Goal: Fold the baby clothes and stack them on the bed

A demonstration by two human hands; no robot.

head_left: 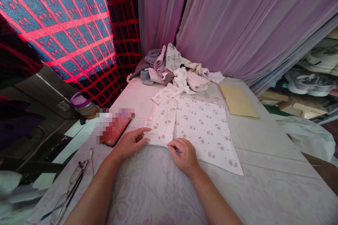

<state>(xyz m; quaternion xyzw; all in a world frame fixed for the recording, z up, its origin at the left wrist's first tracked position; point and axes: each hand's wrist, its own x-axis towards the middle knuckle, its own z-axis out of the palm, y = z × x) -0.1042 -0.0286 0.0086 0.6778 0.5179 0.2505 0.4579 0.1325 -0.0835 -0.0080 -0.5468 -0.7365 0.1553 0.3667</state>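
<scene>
A white child's top point(202, 126) with a small pink-and-grey cartoon print and pink trim lies spread on the cloth-covered table in front of me. Part of its left side is folded over onto the body. At its left edge rests my left hand point(132, 143), thumb and forefinger apart, their tips touching the fabric. My right hand point(184, 154) has its fingers curled in a pinch on the front edge, where the pink trim comes down. What lies under the curled fingers is partly hidden.
A heap of crumpled clothes point(158, 65) sits at the back. Right of it lies a yellow folder-like sheet point(237, 100). To the left are a red phone point(116, 129), partly blurred, eyeglasses point(69, 190), a cable end point(91, 154) and a purple-lidded jar point(83, 104). Shoes point(310, 82) stand on a rack.
</scene>
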